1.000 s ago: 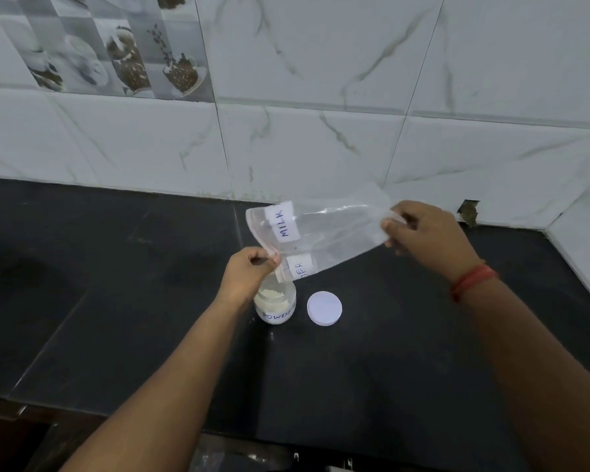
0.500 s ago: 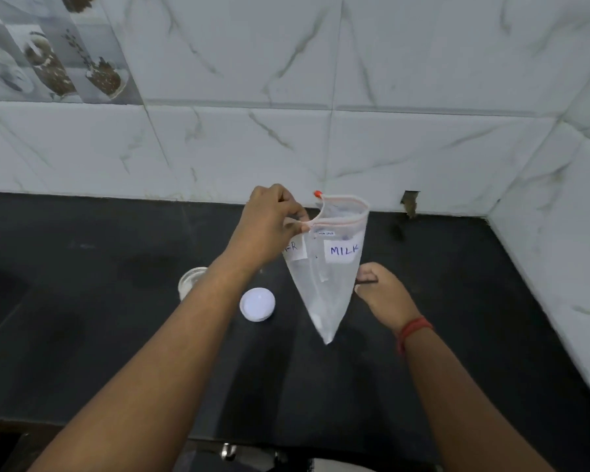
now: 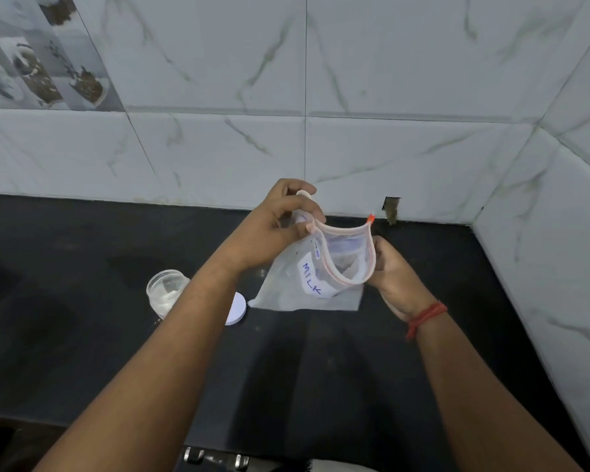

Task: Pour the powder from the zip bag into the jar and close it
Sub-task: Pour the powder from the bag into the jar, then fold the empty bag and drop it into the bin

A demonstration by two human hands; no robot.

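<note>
Both forearms reach forward over the dark tabletop (image 3: 321, 369), the right wrist wearing a red thread band (image 3: 423, 318). The right hand (image 3: 394, 277) closes its grip on the right side of the zip bag (image 3: 307, 284), fingers pinching the rim beside the orange zip end. The left hand (image 3: 276, 226) pinches the left end of the same rim, so the mouth gapes open between the two hands. The bag is clear, carries a white label reading MILK, and looks nearly empty, though the film is too hazy to be sure. Left of the bag, partly behind the left forearm, the white lid (image 3: 236, 308) lies flat just beside the open jar (image 3: 166, 291), which stands upright with pale powder inside. Beyond rises the marbled tile wall (image 3: 389, 148).
</note>
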